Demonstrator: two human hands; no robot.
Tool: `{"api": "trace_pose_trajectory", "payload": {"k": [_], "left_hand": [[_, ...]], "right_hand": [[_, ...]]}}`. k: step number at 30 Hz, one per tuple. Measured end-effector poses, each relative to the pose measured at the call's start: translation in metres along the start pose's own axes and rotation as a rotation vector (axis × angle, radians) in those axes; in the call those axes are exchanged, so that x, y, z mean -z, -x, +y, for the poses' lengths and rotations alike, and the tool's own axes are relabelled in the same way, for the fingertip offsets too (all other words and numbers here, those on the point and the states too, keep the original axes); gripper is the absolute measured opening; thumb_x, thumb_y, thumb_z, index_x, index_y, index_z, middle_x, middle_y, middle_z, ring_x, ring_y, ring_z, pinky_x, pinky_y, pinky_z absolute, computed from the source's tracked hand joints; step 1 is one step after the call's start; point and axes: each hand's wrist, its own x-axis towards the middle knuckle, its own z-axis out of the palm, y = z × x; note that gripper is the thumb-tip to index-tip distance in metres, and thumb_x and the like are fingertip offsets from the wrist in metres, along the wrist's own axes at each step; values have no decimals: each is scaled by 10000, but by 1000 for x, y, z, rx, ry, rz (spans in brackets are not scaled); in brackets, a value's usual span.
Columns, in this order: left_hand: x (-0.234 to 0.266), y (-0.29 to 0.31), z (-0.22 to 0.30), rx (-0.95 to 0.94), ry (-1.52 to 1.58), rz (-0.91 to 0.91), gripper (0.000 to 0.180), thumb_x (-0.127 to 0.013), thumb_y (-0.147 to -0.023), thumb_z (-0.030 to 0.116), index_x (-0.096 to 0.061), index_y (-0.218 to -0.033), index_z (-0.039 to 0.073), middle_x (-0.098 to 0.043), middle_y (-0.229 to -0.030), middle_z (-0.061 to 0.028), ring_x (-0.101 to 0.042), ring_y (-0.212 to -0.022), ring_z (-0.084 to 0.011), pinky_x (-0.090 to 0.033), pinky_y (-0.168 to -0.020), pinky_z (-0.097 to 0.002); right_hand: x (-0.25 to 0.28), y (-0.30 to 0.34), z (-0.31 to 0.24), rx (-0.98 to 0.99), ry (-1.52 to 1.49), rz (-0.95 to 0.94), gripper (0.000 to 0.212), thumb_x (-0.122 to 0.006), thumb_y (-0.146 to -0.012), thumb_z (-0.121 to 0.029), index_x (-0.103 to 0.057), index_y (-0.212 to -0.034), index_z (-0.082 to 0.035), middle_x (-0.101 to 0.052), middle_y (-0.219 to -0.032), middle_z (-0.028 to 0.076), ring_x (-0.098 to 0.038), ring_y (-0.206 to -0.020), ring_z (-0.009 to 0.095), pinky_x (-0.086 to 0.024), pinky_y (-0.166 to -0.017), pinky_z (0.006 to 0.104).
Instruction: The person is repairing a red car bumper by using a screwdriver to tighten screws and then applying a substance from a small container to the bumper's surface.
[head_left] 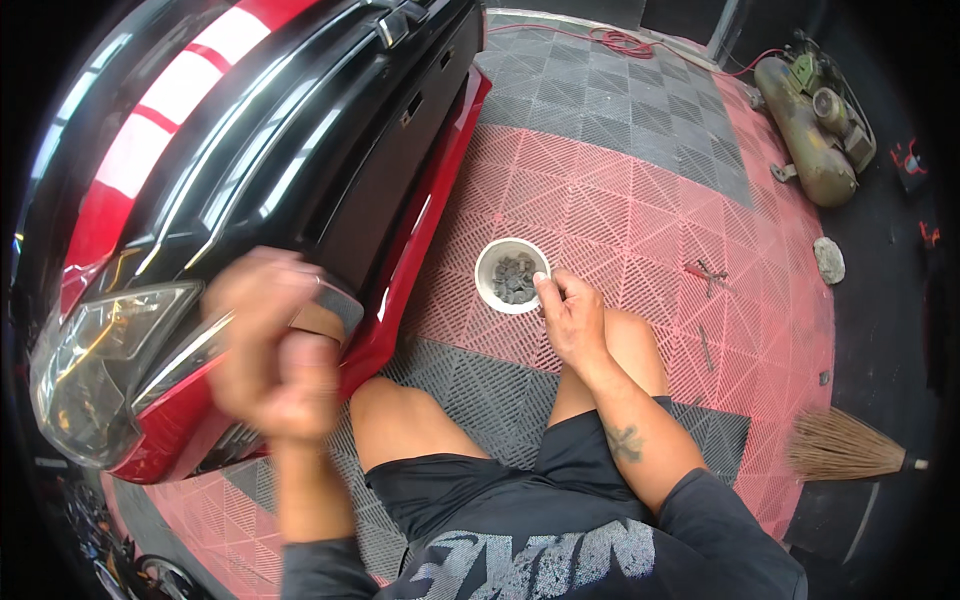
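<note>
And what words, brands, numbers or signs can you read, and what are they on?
Dark shirt: big, pale letters across the front; I won't copy them out.
Car: none I can read.
White bucket: none I can see.
Air compressor: too small to tell.

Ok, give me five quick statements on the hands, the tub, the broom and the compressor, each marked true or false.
1. The right hand holds the white tub by its rim. True.
2. Nothing is inside the tub. False: small dark pieces lie in it.
3. The left hand shows sharply. False: it is blurred, so its grip cannot be told.
4. The broom is at the right of the picture. True.
5. The compressor is up against the car. False: the compressor stands apart, across the tiled floor.
</note>
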Motion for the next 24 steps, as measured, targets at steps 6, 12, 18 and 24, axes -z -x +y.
{"api": "trace_pose_trajectory", "payload": {"k": [6,12,18,24], "left_hand": [[-121,180,-8,1634,1173,92,809,-349,-1117,701,-472,-1593,58,-616,-1498,-188,-588,-1368,-304,-456,-1154,-495],[-129,195,-31,1609,1657,176,748,-402,-1122,653,-626,-1435,12,-749,-1267,-142,-723,-1160,-279,-589,-1034,-446],[-127,200,-32,1596,1551,267,645,-440,-1139,547,-683,-1344,-14,-772,-1190,-148,-749,-1084,-275,-615,-978,-426],[-138,211,-37,1569,1312,203,649,-397,-1164,532,-687,-1321,-27,-759,-1210,-160,-735,-1109,-247,-594,-1013,-406]], "right_hand": [[-34,24,-25,48,-170,-221,403,-663,-1068,-227,-591,-750,9,-571,-643,55,-530,-623,111,-433,-577,337],[-42,32,-10,31,-217,-535,372,-685,-1058,-278,-659,-803,-7,-585,-638,68,-534,-602,118,-449,-573,350],[-48,27,-12,160,-191,-204,242,-754,-1013,-244,-724,-954,-12,-688,-863,91,-643,-747,166,-522,-675,322],[-47,32,-26,646,210,-19,192,-846,-805,-110,-799,-991,-125,-644,-1349,131,-621,-1215,354,-520,-1005,470]]}}
